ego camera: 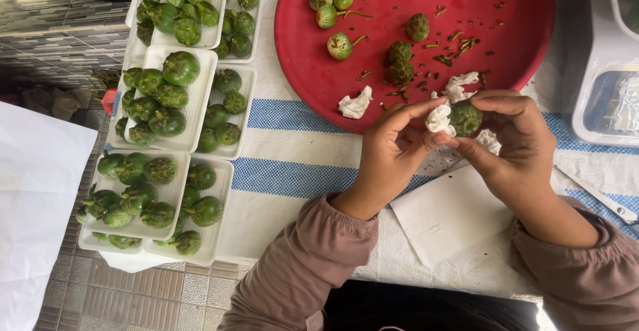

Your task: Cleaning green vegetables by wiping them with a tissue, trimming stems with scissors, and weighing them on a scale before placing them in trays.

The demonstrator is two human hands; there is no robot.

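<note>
- I see the small green eggplant held up between both hands, just over the near rim of the red round tray, right of the scene's middle.
- It is close to round, so I can make out no clear long axis; which way its stem end points I cannot tell, since fingers cover its sides.
- Its skin looks dark green and dull, slightly mottled, with no stem showing from my view.
- My left hand has its grip pressed together on a crumpled white tissue, thumb and forefinger pinching it against the eggplant's left side.
- My right hand has its grip pinching the eggplant itself, forefinger curled over the top and thumb beneath.
- On the tray lie several more green eggplants, some with thin stems, plus dark caps, stem scraps and another wad of tissue.
- A flat white paper sheet lies on the bench's blue-striped cloth, just near of my hands.
- At the left, white foam trays stacked in rows hold many more green eggplants.
- A clear plastic container sits at the far right edge.
</note>
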